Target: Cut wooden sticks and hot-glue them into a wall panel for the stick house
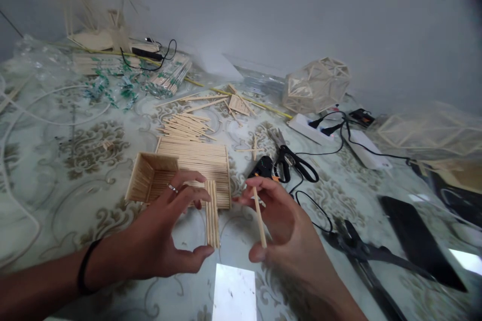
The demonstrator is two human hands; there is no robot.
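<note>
Between the thumb and fingers of my left hand [161, 230] stands a small panel of wooden sticks [212, 214], laid side by side and held upright. A single short wooden stick [259, 216] is pinched end to end by my right hand [282, 215], a little to the right of the panel and apart from it. Behind my hands lies a larger flat stick panel [203, 160] with an edging strip. An open box made of sticks [150, 175] sits at its left, partly covered by my left fingers.
Loose sticks [186, 127] lie behind the panel. Scissors [293, 160], a black tool [261, 166], pliers-like cutters [361, 248] and a phone-like black slab [422, 241] are on the right. A power strip [311, 129] and cables lie farther back, near a stick-frame model [318, 85].
</note>
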